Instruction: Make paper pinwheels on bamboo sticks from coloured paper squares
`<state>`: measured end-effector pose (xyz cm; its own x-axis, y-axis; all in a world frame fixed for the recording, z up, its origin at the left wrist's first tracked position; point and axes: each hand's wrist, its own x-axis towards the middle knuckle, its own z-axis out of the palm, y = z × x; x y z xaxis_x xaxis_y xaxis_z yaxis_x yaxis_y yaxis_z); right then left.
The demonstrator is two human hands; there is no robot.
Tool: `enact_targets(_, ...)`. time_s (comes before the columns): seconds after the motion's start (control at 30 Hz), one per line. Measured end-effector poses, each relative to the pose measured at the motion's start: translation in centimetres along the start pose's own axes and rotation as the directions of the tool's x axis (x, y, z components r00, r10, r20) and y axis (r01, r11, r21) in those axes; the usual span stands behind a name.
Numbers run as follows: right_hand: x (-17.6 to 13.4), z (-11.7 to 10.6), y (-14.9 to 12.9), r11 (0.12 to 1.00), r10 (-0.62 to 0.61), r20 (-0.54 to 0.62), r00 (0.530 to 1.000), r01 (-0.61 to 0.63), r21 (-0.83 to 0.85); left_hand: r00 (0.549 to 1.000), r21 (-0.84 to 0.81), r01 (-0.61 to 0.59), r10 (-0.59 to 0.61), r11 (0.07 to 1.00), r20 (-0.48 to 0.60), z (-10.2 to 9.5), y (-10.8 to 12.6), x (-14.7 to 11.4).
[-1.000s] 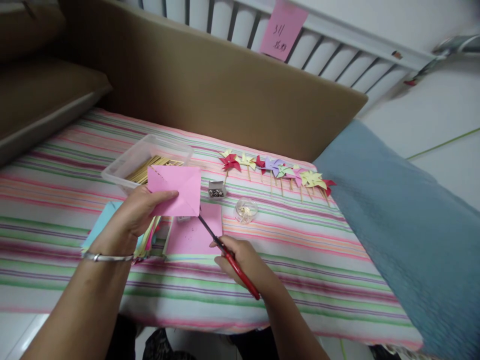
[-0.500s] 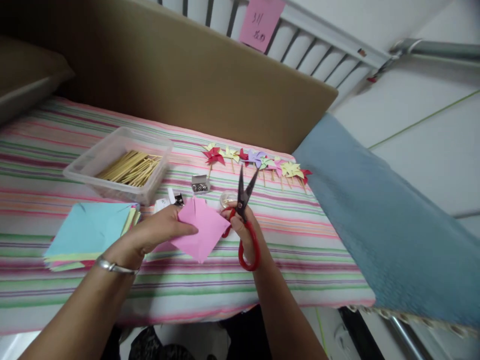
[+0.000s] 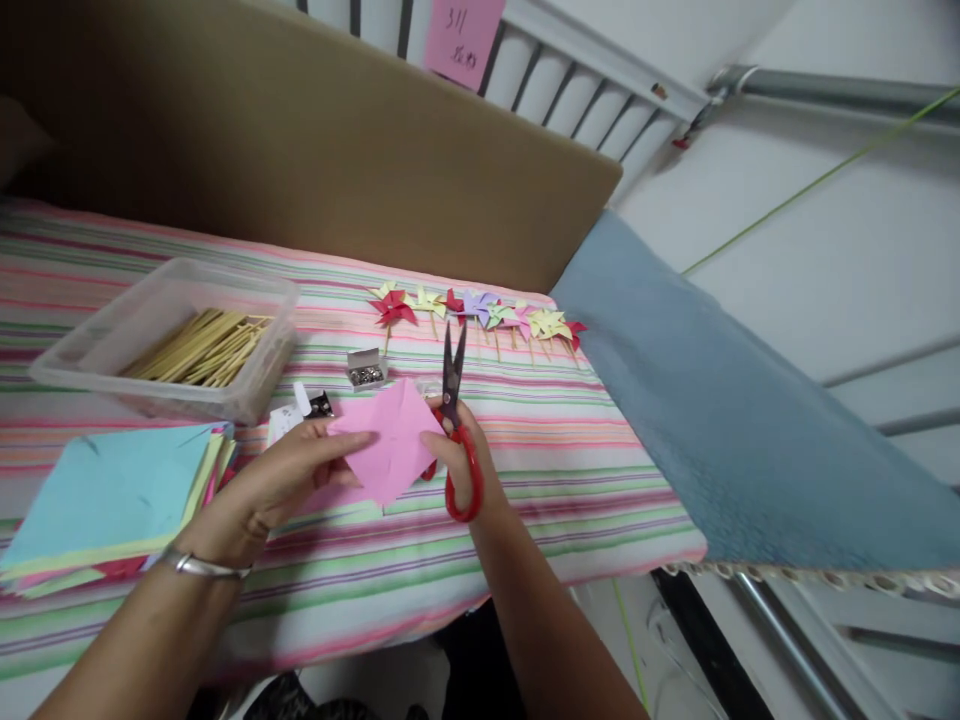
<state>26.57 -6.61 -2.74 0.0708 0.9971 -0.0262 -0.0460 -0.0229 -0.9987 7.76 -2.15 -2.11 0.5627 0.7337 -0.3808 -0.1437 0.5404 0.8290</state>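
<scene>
A pink note [image 3: 463, 38] carries the number "311", handwritten in dark ink. The note stands at the top of the view, in front of the white slats [image 3: 581, 95], with its lower edge at the upper edge of the brown board [image 3: 337, 150]. It tilts, and the frame cuts off its upper part. The figures sit on the upper of two visible lines and lean along with the paper. Below them is a shorter line in the same dark ink, smaller and denser; it is perhaps a couple of handwritten characters, but the blur is too strong to read them.
</scene>
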Motion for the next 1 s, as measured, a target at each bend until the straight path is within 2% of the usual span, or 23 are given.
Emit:
enact_targets(0.07, 0.0, 0.4, 0.5, 0.995, -0.049, -0.093, 0.994, 0.057, 0.077, 0.999, -0.123, -0.029, 0.024, 0.992, -0.044, 0.9, -0.7, 0.2)
enact_targets(0.13, 0.0, 0.9, 1.1, 0.989, -0.087, -0.152, 0.984, 0.104, 0.107, 0.994, -0.178, -0.059, 0.042, 0.982, -0.097, 1.8, -1.6, 0.5)
enact_targets(0.3, -0.1, 2.2, 1.9, 0.991, -0.07, -0.167, 0.983, 0.088, 0.102, 0.959, -0.201, -0.161, 0.104, 0.966, -0.264, 2.8, -2.7, 1.0)
enact_targets(0.43, -0.3, 2.7, 1.4, 0.999, -0.016, -0.101, 0.995, 0.02, 0.041, 0.915, -0.163, -0.211, 0.136, 0.964, -0.381, 1.4, -1.6, 1.1)
enact_targets(0.57, -0.6, 2.4, 0.6, 1.0, 0.03, -0.043, 0.999, -0.03, -0.009, 0.829, 0.032, -0.328, 0.303, 0.944, -0.47, -1.6, 0.3, 0.5)
enact_targets(0.63, -0.7, 2.1, 0.5, 0.999, 0.034, 0.039, 0.999, -0.033, -0.027, 0.806, 0.106, -0.346, 0.353, 0.932, -0.476, -3.2, 1.1, 0.0)
enact_targets(0.73, -1.0, 1.8, 0.5, 0.994, 0.08, 0.207, 0.975, -0.061, -0.095, 0.788, 0.169, -0.298, 0.342, 0.94, -0.512, -4.5, 1.9, -0.7)
enact_targets(0.83, -1.4, 1.9, 0.3, 0.969, 0.162, 0.352, 0.922, -0.081, -0.232, 0.779, 0.194, -0.265, 0.328, 0.945, -0.534, -4.7, 2.4, -1.1)
enact_targets(0.9, -1.6, 2.1, 0.0, 0.945, 0.208, 0.398, 0.894, -0.079, -0.317, 0.781, 0.191, -0.263, 0.325, 0.946, -0.534, -4.6, 2.5, -1.3)
enact_targets(1.0, -1.6, 2.3, -0.4, 0.915, 0.241, 0.391, 0.888, -0.074, -0.397, 0.802, 0.172, -0.263, 0.314, 0.949, -0.508, -4.6, 2.6, -1.4)
